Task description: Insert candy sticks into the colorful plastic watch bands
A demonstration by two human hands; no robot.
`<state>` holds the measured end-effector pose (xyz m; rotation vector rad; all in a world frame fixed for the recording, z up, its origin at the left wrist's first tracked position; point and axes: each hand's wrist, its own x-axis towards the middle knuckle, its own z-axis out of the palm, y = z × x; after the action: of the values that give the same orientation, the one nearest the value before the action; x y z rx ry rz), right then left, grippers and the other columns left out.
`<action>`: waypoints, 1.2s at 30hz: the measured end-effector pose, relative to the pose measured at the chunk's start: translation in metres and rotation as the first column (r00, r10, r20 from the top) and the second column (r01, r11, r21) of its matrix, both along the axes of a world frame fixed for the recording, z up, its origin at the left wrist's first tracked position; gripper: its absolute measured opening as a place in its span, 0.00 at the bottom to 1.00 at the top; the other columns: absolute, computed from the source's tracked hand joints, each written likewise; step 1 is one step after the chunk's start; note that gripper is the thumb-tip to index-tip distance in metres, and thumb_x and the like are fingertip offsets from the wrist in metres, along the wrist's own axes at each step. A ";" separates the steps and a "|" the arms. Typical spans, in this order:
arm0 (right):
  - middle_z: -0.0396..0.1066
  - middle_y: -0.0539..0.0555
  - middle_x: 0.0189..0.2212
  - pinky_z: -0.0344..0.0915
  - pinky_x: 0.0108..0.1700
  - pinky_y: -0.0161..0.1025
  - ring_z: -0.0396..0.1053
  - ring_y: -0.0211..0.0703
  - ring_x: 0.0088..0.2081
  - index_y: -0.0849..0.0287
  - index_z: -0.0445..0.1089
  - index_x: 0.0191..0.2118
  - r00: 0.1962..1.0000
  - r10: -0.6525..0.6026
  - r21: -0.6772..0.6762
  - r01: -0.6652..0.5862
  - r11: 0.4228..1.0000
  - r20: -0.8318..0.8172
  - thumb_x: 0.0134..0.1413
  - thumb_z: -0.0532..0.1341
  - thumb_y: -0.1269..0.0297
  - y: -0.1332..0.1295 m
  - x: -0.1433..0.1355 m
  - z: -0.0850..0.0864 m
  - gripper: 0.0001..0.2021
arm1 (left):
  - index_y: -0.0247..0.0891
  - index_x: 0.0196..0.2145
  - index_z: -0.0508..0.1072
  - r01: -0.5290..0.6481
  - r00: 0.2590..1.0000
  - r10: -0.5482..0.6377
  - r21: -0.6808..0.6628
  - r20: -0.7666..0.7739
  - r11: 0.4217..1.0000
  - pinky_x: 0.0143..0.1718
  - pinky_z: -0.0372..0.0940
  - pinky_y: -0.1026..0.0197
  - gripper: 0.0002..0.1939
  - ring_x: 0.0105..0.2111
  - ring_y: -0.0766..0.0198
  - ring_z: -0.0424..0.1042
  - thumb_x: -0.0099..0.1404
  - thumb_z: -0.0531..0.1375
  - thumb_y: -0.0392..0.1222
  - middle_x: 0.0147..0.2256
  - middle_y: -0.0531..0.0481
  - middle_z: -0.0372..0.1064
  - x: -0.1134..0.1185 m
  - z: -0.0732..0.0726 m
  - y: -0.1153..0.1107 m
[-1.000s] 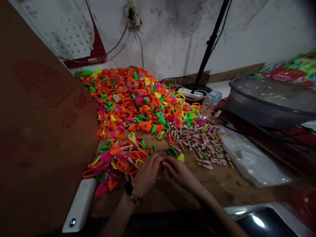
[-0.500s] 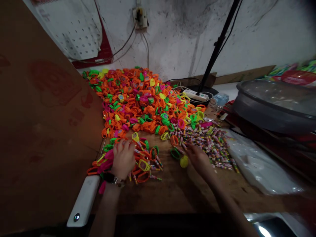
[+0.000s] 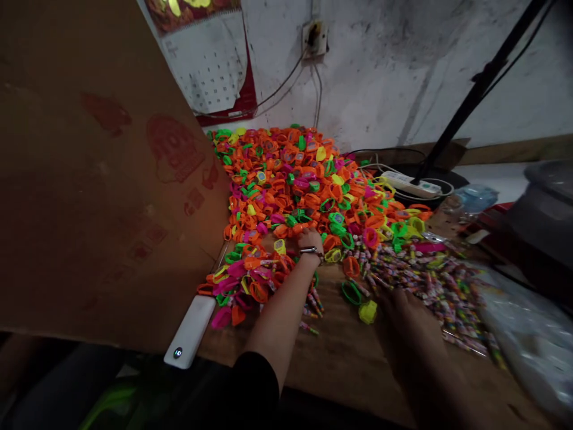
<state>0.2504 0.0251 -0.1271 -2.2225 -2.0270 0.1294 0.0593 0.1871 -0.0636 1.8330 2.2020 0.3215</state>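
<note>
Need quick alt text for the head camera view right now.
The left hand reaches into a big pile of orange, green, pink and yellow plastic rings on a wooden table, while the right hand rests by scattered small wrapped candies.

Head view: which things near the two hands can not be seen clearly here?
- Left hand: fingers buried in the pile of plastic toy watches; grip cannot be told.
- Right hand: dark and motion-blurred; fingertips merge with the wrapped candy sticks.
- Plastic bags: blurred, cut by the right edge.
- Wall calendar: print too small.
</note>
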 end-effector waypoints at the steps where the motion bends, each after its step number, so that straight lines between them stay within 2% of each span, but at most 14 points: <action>1: 0.71 0.62 0.34 0.61 0.33 0.40 0.70 0.51 0.37 0.61 0.68 0.38 1.000 -0.024 -0.025 0.023 0.999 -0.019 0.62 0.49 0.59 0.002 -0.001 0.003 0.14 | 0.34 0.49 0.66 -0.009 1.000 0.009 -0.004 0.030 1.000 0.45 0.68 0.50 0.16 0.45 0.58 0.69 0.66 0.56 0.44 0.48 0.43 0.65 -0.001 -0.001 -0.001; 5: 0.73 0.63 0.32 0.59 0.30 0.39 0.72 0.50 0.32 0.63 0.63 0.50 0.995 -0.083 -0.145 0.074 0.987 -0.051 0.63 0.44 0.63 0.010 -0.002 0.015 0.17 | 0.33 0.44 0.69 0.069 0.979 -0.067 -0.002 0.190 0.998 0.42 0.68 0.53 0.13 0.41 0.61 0.70 0.66 0.57 0.44 0.43 0.46 0.68 -0.011 0.007 -0.006; 7: 0.73 0.63 0.34 0.59 0.31 0.38 0.72 0.48 0.32 0.62 0.61 0.54 0.998 -0.014 -0.159 0.004 0.987 -0.063 0.62 0.45 0.68 0.015 -0.001 0.019 0.18 | 0.31 0.39 0.70 0.136 0.950 -0.140 0.035 0.280 0.990 0.40 0.67 0.56 0.12 0.38 0.62 0.69 0.64 0.59 0.44 0.39 0.47 0.68 -0.017 0.015 -0.011; 10: 0.73 0.62 0.35 0.60 0.36 0.36 0.71 0.45 0.35 0.63 0.69 0.46 0.983 0.144 -0.162 -0.162 0.973 -0.114 0.57 0.50 0.75 0.020 0.003 0.024 0.15 | 0.32 0.29 0.68 0.222 0.877 -0.245 0.102 0.413 0.970 0.36 0.64 0.61 0.12 0.33 0.64 0.68 0.58 0.64 0.43 0.30 0.50 0.66 -0.027 0.027 -0.029; 13: 0.72 0.61 0.38 0.59 0.44 0.37 0.68 0.46 0.42 0.62 0.72 0.42 0.973 0.195 -0.130 -0.211 0.969 -0.126 0.54 0.52 0.78 0.022 0.006 0.027 0.15 | 0.34 0.29 0.64 0.289 0.784 -0.316 0.137 0.534 0.947 0.32 0.62 0.64 0.14 0.29 0.67 0.66 0.55 0.64 0.46 0.27 0.54 0.64 -0.037 0.035 -0.061; 15: 0.71 0.61 0.38 0.58 0.48 0.40 0.65 0.48 0.45 0.61 0.72 0.40 0.964 0.220 -0.069 -0.232 0.970 -0.146 0.55 0.52 0.76 0.023 0.006 0.029 0.13 | 0.36 0.34 0.63 0.311 0.694 -0.347 0.172 0.631 0.935 0.31 0.62 0.65 0.17 0.29 0.67 0.66 0.54 0.64 0.48 0.29 0.54 0.65 -0.043 0.038 -0.086; 18: 0.69 0.60 0.35 0.59 0.49 0.45 0.64 0.51 0.44 0.59 0.72 0.34 0.874 0.259 0.228 -0.176 0.958 -0.412 0.54 0.57 0.68 0.019 -0.004 0.032 0.07 | 0.38 0.37 0.60 0.347 0.595 -0.385 0.206 0.706 0.915 0.32 0.62 0.65 0.22 0.29 0.68 0.65 0.52 0.66 0.49 0.30 0.56 0.62 -0.049 0.042 -0.118; 20: 0.69 0.59 0.37 0.62 0.46 0.47 0.65 0.51 0.43 0.59 0.70 0.35 0.756 0.299 0.392 -0.062 0.918 -0.582 0.55 0.57 0.62 0.013 -0.018 0.038 0.08 | 0.39 0.37 0.60 0.398 0.619 -0.416 0.190 0.666 0.897 0.31 0.62 0.65 0.21 0.29 0.68 0.63 0.53 0.65 0.49 0.30 0.57 0.61 -0.051 0.045 -0.133; 21: 0.69 0.58 0.37 0.64 0.44 0.46 0.66 0.48 0.41 0.58 0.69 0.38 0.683 0.316 0.416 -0.019 0.909 -0.659 0.56 0.56 0.59 0.009 -0.027 0.044 0.10 | 0.39 0.38 0.60 0.427 0.641 -0.440 0.184 0.629 0.885 0.32 0.62 0.64 0.19 0.29 0.67 0.63 0.55 0.64 0.50 0.30 0.57 0.61 -0.052 0.047 -0.139; 25: 0.70 0.53 0.33 0.66 0.32 0.37 0.67 0.38 0.28 0.57 0.66 0.46 0.271 0.305 0.313 -0.013 0.950 -0.913 0.60 0.52 0.54 -0.010 -0.063 0.078 0.15 | 0.38 0.41 0.61 0.516 0.672 -0.579 0.270 0.462 0.813 0.44 0.64 0.57 0.10 0.40 0.61 0.66 0.67 0.53 0.46 0.39 0.49 0.64 -0.055 0.051 -0.155; 26: 0.70 0.52 0.32 0.66 0.31 0.36 0.66 0.37 0.26 0.57 0.67 0.45 0.206 0.287 0.283 -0.045 0.958 -0.936 0.60 0.53 0.53 -0.014 -0.070 0.087 0.16 | 0.38 0.42 0.60 0.527 0.676 -0.606 0.299 0.419 0.795 0.46 0.63 0.56 0.09 0.42 0.60 0.66 0.68 0.51 0.45 0.41 0.47 0.64 -0.056 0.050 -0.158; 30: 0.73 0.53 0.34 0.67 0.35 0.36 0.69 0.39 0.32 0.58 0.72 0.42 0.157 0.245 0.220 -0.159 0.962 -0.957 0.55 0.58 0.50 -0.019 -0.083 0.108 0.17 | 0.38 0.48 0.56 0.543 0.722 -0.645 0.373 0.251 0.752 0.47 0.65 0.53 0.12 0.46 0.58 0.67 0.68 0.50 0.39 0.45 0.42 0.64 -0.061 0.042 -0.164; 33: 0.74 0.55 0.38 0.69 0.42 0.40 0.71 0.42 0.39 0.57 0.72 0.43 0.109 0.208 0.192 -0.139 0.971 -0.972 0.51 0.62 0.52 -0.016 -0.086 0.108 0.18 | 0.37 0.53 0.51 0.576 0.743 -0.660 0.393 0.113 0.717 0.49 0.65 0.49 0.19 0.50 0.54 0.65 0.66 0.51 0.37 0.49 0.39 0.62 -0.064 0.040 -0.167; 36: 0.75 0.55 0.38 0.70 0.43 0.41 0.72 0.43 0.40 0.58 0.71 0.42 0.102 0.191 0.175 -0.149 0.973 -0.976 0.50 0.63 0.53 -0.013 -0.088 0.102 0.17 | 0.38 0.56 0.50 0.610 0.738 -0.674 0.391 0.035 0.689 0.51 0.62 0.44 0.21 0.51 0.52 0.64 0.67 0.50 0.36 0.50 0.40 0.62 -0.064 0.043 -0.169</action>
<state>0.1622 0.0119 -0.0253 -1.0648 -1.3081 1.2460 -0.0049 0.0183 -0.0202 2.5152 1.2942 0.7282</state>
